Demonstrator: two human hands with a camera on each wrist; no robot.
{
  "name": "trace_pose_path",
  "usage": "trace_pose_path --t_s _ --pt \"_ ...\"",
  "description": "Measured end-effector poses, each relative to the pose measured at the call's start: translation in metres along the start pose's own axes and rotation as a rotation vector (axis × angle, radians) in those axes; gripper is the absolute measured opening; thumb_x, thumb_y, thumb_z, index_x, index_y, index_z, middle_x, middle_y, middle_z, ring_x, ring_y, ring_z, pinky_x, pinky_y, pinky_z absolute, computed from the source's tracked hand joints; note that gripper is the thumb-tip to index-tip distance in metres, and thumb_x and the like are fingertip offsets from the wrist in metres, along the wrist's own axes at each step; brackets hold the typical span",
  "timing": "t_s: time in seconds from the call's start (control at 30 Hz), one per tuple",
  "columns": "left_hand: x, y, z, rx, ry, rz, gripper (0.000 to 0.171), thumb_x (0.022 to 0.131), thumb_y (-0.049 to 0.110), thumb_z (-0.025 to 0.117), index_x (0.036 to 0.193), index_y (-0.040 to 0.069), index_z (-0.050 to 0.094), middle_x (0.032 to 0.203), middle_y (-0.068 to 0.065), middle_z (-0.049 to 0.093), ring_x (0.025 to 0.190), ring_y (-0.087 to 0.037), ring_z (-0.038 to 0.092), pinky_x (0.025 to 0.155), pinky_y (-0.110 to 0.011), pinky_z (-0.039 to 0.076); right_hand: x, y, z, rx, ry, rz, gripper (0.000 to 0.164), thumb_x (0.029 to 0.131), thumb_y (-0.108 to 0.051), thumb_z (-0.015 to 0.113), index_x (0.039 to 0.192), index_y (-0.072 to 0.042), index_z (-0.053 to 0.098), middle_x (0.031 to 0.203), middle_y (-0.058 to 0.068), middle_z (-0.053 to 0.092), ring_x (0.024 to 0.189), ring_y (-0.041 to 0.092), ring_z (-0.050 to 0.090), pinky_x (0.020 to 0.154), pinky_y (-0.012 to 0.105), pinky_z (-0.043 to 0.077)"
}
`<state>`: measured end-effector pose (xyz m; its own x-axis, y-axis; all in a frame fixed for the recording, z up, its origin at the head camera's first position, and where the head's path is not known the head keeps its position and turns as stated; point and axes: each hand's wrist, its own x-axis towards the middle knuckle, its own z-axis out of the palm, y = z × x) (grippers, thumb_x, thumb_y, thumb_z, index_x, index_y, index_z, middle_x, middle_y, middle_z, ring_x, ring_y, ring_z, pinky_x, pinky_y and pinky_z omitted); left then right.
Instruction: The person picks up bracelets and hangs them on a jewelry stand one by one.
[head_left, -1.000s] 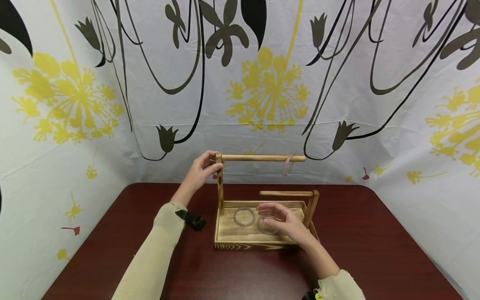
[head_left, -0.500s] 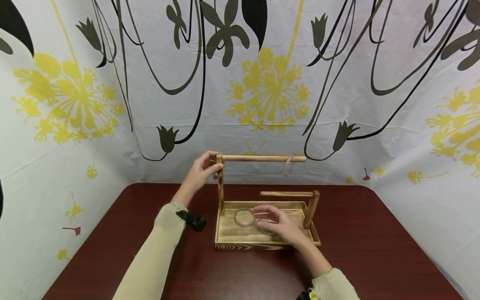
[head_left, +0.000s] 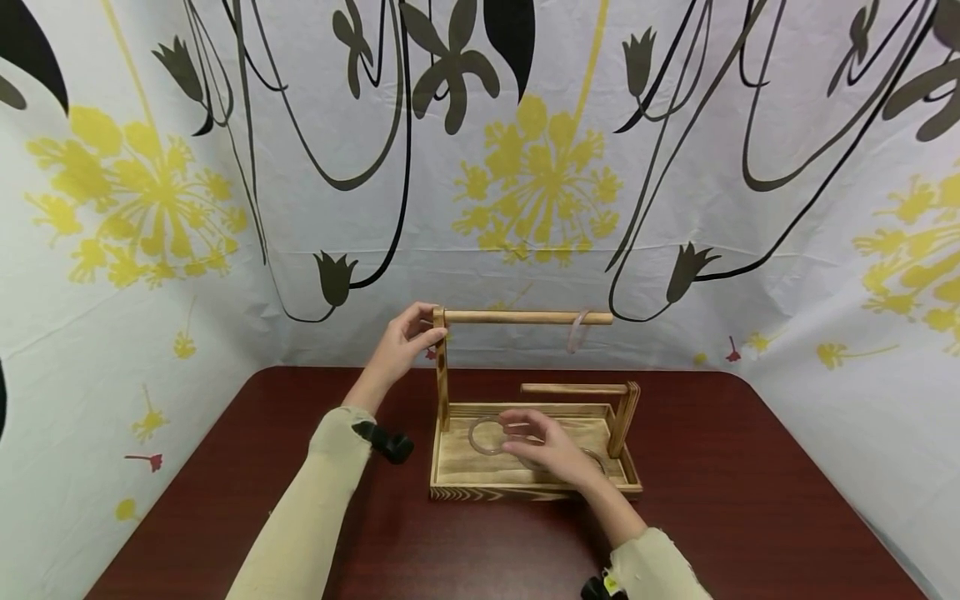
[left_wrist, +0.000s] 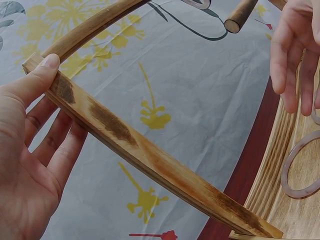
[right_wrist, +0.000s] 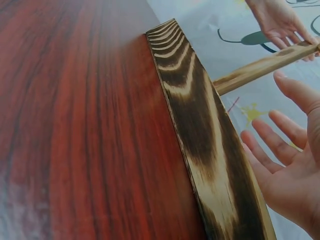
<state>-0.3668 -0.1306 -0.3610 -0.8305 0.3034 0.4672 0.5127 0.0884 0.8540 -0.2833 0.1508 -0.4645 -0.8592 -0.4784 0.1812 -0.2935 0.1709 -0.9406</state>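
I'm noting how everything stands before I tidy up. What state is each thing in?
Left hand: gripping the top of the tall post.
Right hand: loosely open over the tray, holding nothing.
Tall post: upright.
Upper bar: level.
Hung ring: hanging from the upper bar.
Lower bar: level, without rings.
Left tray ring: lying flat.
Other tray rings: largely hidden by the right hand.
Tray: resting on the table.

Your wooden rack (head_left: 442,375), upright
A pale ring (head_left: 573,335) hangs on its upper bar (head_left: 510,317); more rings (left_wrist: 285,177) lie in its tray (head_left: 495,492).

The right hand (right_wrist: 296,172) hovers near the wooden tray (right_wrist: 202,135)
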Motion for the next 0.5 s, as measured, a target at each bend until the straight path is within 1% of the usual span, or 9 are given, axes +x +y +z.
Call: trace_pose_path --t_s 0.07,0.13,0.23,0.33,0.43,0.5 --pt "-0.0002 0.0002 0.0 0.002 0.002 0.002 0.029 0.099 0.005 0.061 0.126 -0.003 0.055 0.106 -0.014 0.063 0.083 -0.011 0.06 0.063 -0.031 0.052 0.0014 0.0011 0.0004 0.0 0.003 -0.001 0.052 0.095 -0.016 0.068 0.141 0.001 0.049 0.143 0.027 0.05 0.131 0.047 0.05 0.095 0.019 0.05" --pt "-0.0002 0.0006 0.0001 0.0 0.002 -0.001 0.029 0.099 0.005 0.061 0.126 -0.003 0.055 0.106 -0.013 0.063 0.083 -0.011 0.06 0.064 -0.034 0.052 0.003 0.0019 0.0012 0.001 0.005 -0.001 0.053 0.095 -0.016 0.068 0.141 0.002 0.049 0.143 0.028 0.049 0.131 0.047 0.05 0.096 0.02 0.05" --pt "-0.0005 0.0018 0.0 -0.004 -0.004 -0.005 0.029 0.099 0.005 0.06 0.126 -0.003 0.055 0.108 -0.019 0.063 0.082 -0.012 0.059 0.063 -0.033 0.051 0.0051 0.0035 0.0022 -0.005 0.005 0.003 0.054 0.095 -0.015 0.067 0.141 0.004 0.047 0.143 0.03 0.048 0.131 0.047 0.05 0.096 0.02 0.05" --pt "-0.0003 0.0017 -0.0003 0.0 -0.004 -0.011 0.029 0.099 0.005 0.06 0.126 -0.002 0.055 0.109 -0.021 0.062 0.082 -0.012 0.059 0.064 -0.034 0.051 0.0072 0.0057 0.0032 -0.027 0.011 0.007 0.052 0.096 -0.014 0.067 0.141 0.004 0.048 0.143 0.03 0.049 0.13 0.047 0.051 0.097 0.021 0.05" --pt "-0.0002 0.0016 -0.0001 -0.002 -0.004 -0.018 0.029 0.099 0.005 0.06 0.126 -0.002 0.055 0.108 -0.019 0.062 0.081 -0.013 0.059 0.064 -0.033 0.051 0.0092 0.0079 0.0041 -0.057 0.024 0.008 0.052 0.095 -0.014 0.068 0.14 0.005 0.049 0.142 0.029 0.05 0.129 0.047 0.052 0.099 0.029 0.052" --pt "-0.0002 0.0021 0.0001 -0.005 -0.004 -0.026 0.029 0.099 0.006 0.06 0.127 -0.002 0.055 0.108 -0.019 0.062 0.082 -0.013 0.059 0.064 -0.031 0.051 0.0102 0.0085 0.0049 -0.073 0.03 0.008 0.053 0.095 -0.015 0.069 0.139 0.006 0.049 0.141 0.03 0.051 0.129 0.047 0.052 0.102 0.038 0.052"
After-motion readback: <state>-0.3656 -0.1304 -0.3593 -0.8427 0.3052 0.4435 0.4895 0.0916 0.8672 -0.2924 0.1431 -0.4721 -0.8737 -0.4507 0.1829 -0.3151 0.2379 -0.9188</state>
